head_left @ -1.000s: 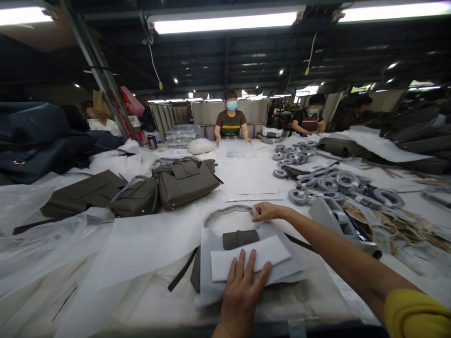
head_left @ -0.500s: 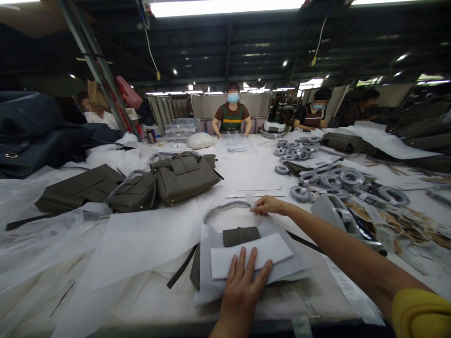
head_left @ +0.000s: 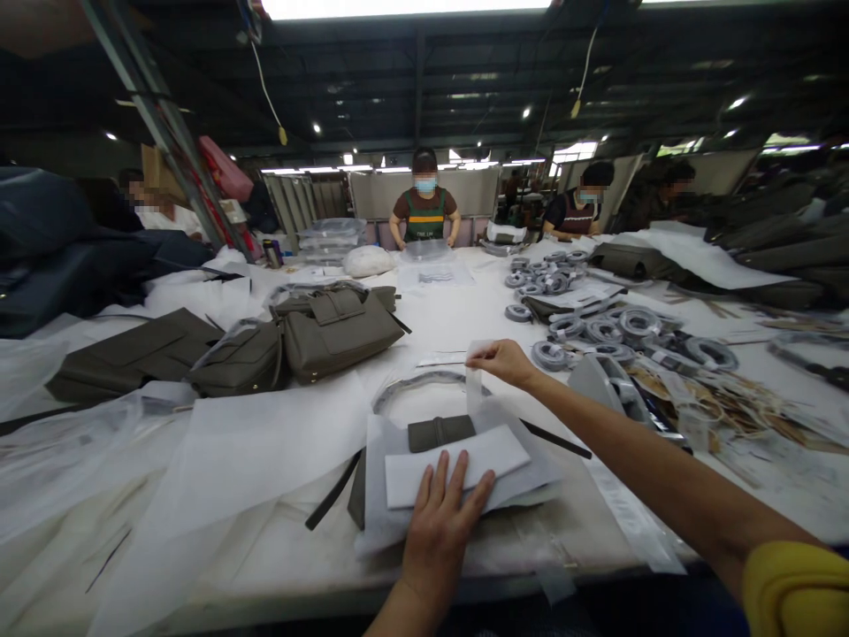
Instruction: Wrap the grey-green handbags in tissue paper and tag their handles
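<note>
A grey-green handbag [head_left: 440, 432] lies flat in front of me, mostly covered by white tissue sheets and a folded white paper pad [head_left: 457, 466]. My left hand [head_left: 441, 522] rests flat on the pad with fingers spread. My right hand [head_left: 505, 361] is lifted above the bag's plastic-wrapped handle [head_left: 415, 387], pinching the end of a clear plastic strip [head_left: 473, 380] that stretches down to the handle.
Two more grey handbags [head_left: 335, 332] and flat bag panels [head_left: 126, 358] lie to the left on white paper. Rolls of wrapped straps [head_left: 600, 332] and a tape dispenser [head_left: 607, 385] sit to the right. People work at the table's far side [head_left: 424, 212].
My right hand has risen from the handle, pulling the clear strip upward. My left hand has stayed flat on the pad. The view has shifted slightly.
</note>
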{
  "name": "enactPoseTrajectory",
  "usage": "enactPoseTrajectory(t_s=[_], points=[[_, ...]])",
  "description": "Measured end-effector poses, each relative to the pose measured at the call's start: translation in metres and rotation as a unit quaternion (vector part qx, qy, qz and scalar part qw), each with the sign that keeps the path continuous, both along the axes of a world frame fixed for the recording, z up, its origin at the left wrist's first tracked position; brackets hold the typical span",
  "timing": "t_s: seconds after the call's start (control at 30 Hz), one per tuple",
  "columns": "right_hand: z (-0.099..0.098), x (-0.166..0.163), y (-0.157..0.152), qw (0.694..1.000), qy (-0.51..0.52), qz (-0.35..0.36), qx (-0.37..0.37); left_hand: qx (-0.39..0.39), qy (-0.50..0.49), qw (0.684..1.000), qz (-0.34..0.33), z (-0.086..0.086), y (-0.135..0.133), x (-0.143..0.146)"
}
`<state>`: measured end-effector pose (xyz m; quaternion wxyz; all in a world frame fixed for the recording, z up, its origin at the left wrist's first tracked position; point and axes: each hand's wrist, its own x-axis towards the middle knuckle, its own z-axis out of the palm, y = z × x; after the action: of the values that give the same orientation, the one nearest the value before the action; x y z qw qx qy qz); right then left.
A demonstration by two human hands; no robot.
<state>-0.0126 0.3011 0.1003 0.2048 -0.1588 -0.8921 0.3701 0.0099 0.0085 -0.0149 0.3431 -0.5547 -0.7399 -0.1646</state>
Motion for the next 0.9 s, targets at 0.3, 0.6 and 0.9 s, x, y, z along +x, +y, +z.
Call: enactPoseTrajectory(t_s=[0.3, 0.6, 0.9], points=[[0.029, 0.066, -0.044, 0.991, -0.022, 0.096, 0.088, -0.047, -0.025, 0.999, -0.007, 0.012, -0.005, 0.002], [-0.044, 0.163, -0.090, 0.962, -0.064, 0.188, 0.188, -0.067, -0.040, 0.997, -0.014, 0.016, -0.005, 0.002], [-0.095, 0.173, -0.090, 0.948, 0.054, 0.179, 0.256, -0.135, -0.025, 0.990, -0.003, 0.022, -0.005, 0.006]])
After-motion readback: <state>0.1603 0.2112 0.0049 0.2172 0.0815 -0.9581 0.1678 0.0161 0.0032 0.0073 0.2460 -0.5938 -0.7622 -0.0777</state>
